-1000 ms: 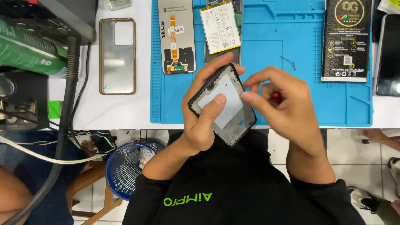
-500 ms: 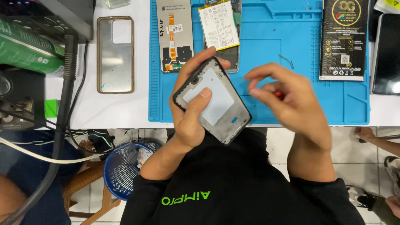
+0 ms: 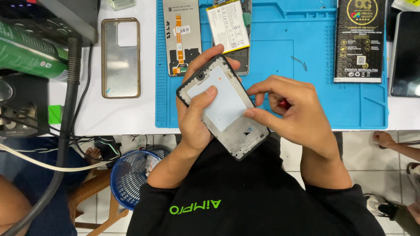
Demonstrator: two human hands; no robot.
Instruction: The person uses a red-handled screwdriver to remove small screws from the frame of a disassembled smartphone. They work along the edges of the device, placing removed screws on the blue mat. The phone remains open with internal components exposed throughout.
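My left hand (image 3: 196, 118) grips a stripped phone frame (image 3: 225, 109), dark-edged with a pale grey inner plate, held tilted over the near edge of the blue work mat (image 3: 315, 105); the thumb lies across the plate. My right hand (image 3: 291, 111) touches the frame's right edge with its fingertips and pinches a small red-handled tool (image 3: 284, 104), mostly hidden by the fingers. Just beyond the frame a phone body with a white battery (image 3: 228, 26) and a grey display panel with an orange flex cable (image 3: 181, 35) lie on the mat.
A clear phone case (image 3: 121, 57) lies on the white table left of the mat. A black box (image 3: 361, 39) and a dark phone (image 3: 405, 52) sit at the right. A green can (image 3: 26, 50), cables and equipment crowd the left. A blue basket (image 3: 131, 175) stands below.
The phone frame has been turned and shifted left in my left hand, its long axis now running from upper left to lower right. My right hand has stayed at its right edge.
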